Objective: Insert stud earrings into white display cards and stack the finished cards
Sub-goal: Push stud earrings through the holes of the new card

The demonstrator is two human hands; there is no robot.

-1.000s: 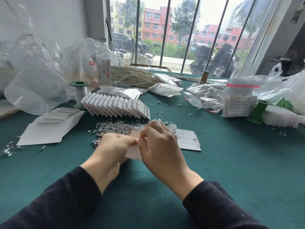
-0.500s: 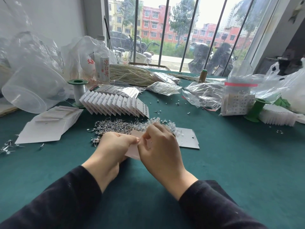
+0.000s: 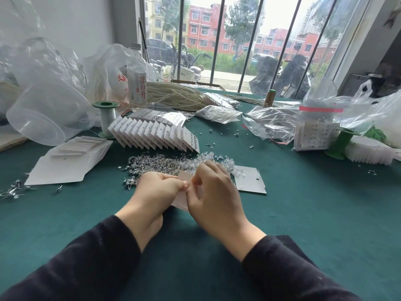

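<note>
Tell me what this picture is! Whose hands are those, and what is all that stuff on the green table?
No machine here: those are a person's own hands. The camera sits on the person's head and looks down, so you see what they see. The left hand and the right hand both pinch a white card. Behind them lies a pile of studs, tiny shiny earrings. Farther back stands a row of finished cards, leaning on each other. At the left lie blank cards. Everything rests on a green table. Whether a stud is between the fingers is too small to tell.
</note>
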